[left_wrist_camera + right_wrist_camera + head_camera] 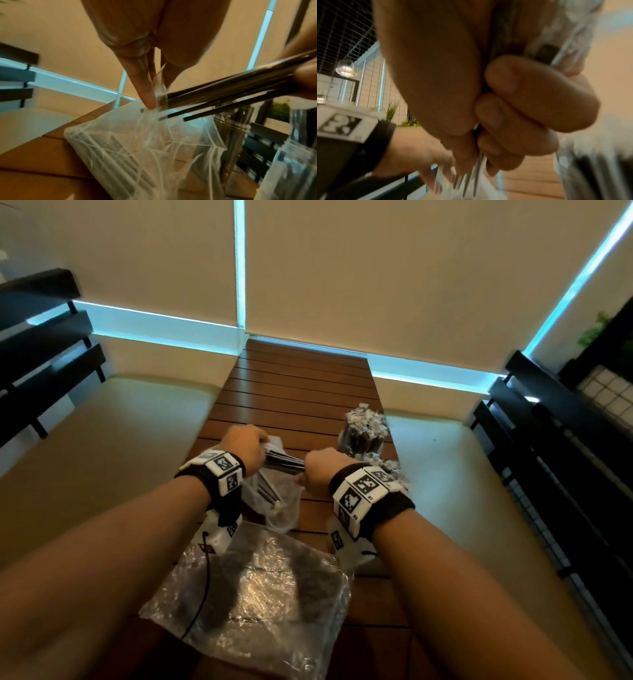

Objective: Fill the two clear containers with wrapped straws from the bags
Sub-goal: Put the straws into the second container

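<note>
Gripping a bundle of wrapped straws (285,463), the right hand (321,472) is curling all its fingers (539,97) tightly round the dark sticks, whose far ends are poking into the mouth of a clear bag (145,146). No brand or readable wording is showing anywhere; only black-and-white coded squares are sitting on the two wristbands (363,491).

Around the hands, a slatted wooden table (298,385) is running toward 12 o'clock, with pale cushioned seats on both sides. A second, fuller bag (260,597) is lying at 6 o'clock, just beside the forearms. At 2 o'clock of the right hand, a clear container (364,436) is standing packed with straws, their crinkled wrapper tips rising above the rim; another container (394,474) is sitting mostly hidden behind the right wrist, so how full it is cannot be told.

The left hand (247,445), at 10 o'clock of the bundle, is pinching the bag's thin plastic rim between fingertips (147,94) and thumb, holding it up off the table. The straws are passing right beside those fingertips, touching the plastic.
</note>
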A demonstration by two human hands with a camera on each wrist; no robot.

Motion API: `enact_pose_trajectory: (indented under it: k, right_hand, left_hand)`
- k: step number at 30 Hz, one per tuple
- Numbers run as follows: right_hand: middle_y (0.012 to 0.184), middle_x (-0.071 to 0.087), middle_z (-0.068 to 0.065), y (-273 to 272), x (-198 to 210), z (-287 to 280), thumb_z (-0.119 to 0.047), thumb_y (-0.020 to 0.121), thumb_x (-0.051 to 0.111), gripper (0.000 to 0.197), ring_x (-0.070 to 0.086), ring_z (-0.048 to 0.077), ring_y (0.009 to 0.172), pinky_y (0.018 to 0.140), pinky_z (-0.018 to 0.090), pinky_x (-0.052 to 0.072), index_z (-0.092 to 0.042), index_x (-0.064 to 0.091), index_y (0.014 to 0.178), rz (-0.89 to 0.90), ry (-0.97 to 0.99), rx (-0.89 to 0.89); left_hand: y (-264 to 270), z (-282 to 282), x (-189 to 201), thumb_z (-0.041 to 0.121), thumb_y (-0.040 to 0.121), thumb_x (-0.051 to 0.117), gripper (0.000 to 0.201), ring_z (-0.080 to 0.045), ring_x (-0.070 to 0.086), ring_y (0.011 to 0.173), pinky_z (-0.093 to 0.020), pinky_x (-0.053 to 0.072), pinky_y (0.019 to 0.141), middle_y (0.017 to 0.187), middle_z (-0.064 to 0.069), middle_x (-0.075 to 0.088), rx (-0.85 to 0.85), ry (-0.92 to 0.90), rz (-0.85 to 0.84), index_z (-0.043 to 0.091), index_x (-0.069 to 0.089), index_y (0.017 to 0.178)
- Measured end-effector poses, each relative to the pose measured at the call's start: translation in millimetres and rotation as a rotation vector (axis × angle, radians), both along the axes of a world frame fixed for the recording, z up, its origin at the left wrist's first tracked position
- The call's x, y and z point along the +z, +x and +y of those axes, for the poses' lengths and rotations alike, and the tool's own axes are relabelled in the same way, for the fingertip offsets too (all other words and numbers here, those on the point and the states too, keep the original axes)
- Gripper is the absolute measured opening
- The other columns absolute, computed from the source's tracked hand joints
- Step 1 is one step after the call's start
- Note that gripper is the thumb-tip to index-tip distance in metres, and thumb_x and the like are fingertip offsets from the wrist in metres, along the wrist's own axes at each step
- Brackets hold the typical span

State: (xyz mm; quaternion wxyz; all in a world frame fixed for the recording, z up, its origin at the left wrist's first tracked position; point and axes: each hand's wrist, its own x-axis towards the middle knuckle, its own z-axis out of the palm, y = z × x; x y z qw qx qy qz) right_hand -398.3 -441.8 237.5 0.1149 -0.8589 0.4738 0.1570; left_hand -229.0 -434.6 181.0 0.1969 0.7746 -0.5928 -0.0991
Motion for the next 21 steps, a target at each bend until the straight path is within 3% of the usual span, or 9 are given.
enact_pose_trajectory:
  k: [3,6,9,12,15,18,20,21]
  right_hand:
    - [0.083,0.051,0.004,-31.1,37.0,10.3,-0.037,0.103,0.046,0.033,0.051,0.024,0.082,0.07,0.03,0.04,-0.006,0.056,0.106,0.041,-0.026,0.046]
    - [0.072,0.046,0.0,-61.4,67.6,18.4,-0.041,0.103,0.044,0.033,0.05,0.019,0.073,0.069,0.029,0.039,-0.009,0.051,0.096,0.019,-0.063,0.045]
    - [0.077,0.052,0.0,-82.5,85.0,21.4,-0.041,0.103,0.042,0.033,0.049,0.012,0.067,0.059,0.025,0.038,-0.01,0.055,0.1,-0.121,-0.097,0.025]
    - [0.093,0.06,0.004,-87.8,76.0,18.5,-0.044,0.102,0.042,0.037,0.057,0.017,0.08,0.065,0.028,0.041,-0.011,0.056,0.111,-0.324,-0.143,-0.014]
    - [0.093,0.06,0.003,-83.9,47.7,14.5,-0.045,0.101,0.044,0.034,0.058,0.021,0.08,0.068,0.034,0.044,-0.013,0.05,0.109,-0.556,-0.224,-0.073]
    - [0.09,0.06,0.002,-74.1,21.6,17.1,-0.04,0.101,0.046,0.03,0.058,0.022,0.075,0.068,0.04,0.05,-0.014,0.046,0.117,-0.741,-0.226,-0.114]
    - [0.094,0.065,0.005,-63.6,9.5,19.6,-0.029,0.101,0.046,0.032,0.064,0.024,0.078,0.071,0.044,0.054,-0.018,0.038,0.129,-0.851,-0.252,-0.135]
    - [0.095,0.066,0.007,-57.3,5.9,21.0,-0.025,0.1,0.046,0.036,0.065,0.026,0.079,0.071,0.048,0.056,-0.018,0.032,0.133,-0.875,-0.279,-0.134]
  left_hand:
    - [-1.4,-3.7,-0.3,0.02,0.093,0.059,0.024,-0.03,0.065,0.1,-0.035,0.054,0.088,0.11,-0.012,0.071,0.089,0.039,0.05,0.015,0.073,0.111]
    - [-10.9,-3.5,3.1,0.019,0.091,0.058,0.027,-0.032,0.065,0.1,-0.037,0.055,0.086,0.112,-0.014,0.07,0.106,0.126,0.004,0.014,0.071,0.115]
    - [-25.5,-0.8,9.7,0.023,0.09,0.059,0.047,-0.032,0.06,0.113,-0.036,0.053,0.09,0.13,-0.014,0.061,0.048,0.265,-0.045,0.012,0.055,0.135]
    - [-46.5,2.3,25.4,0.019,0.085,0.058,0.063,-0.032,0.06,0.111,-0.037,0.054,0.089,0.133,-0.016,0.057,-0.02,0.212,0.012,0.013,0.041,0.145]
    - [-69.7,6.3,54.7,0.012,0.077,0.061,0.063,-0.026,0.059,0.111,-0.036,0.051,0.089,0.127,-0.013,0.06,-0.163,0.048,0.309,0.012,0.048,0.139]
    - [-87.3,17.6,89.6,0.008,0.06,0.062,0.048,-0.024,0.061,0.092,-0.038,0.052,0.08,0.099,-0.012,0.066,-0.365,-0.041,0.853,-0.001,0.061,0.107]
    - [-94.2,24.8,105.4,0.005,0.067,0.065,0.04,-0.024,0.063,0.091,-0.037,0.053,0.079,0.098,-0.009,0.067,-0.391,-0.061,1.165,-0.003,0.058,0.107]
    - [-98.0,26.8,108.6,0.008,0.076,0.067,0.036,-0.023,0.064,0.092,-0.036,0.052,0.077,0.099,-0.007,0.068,-0.371,-0.085,1.236,-0.003,0.059,0.109]
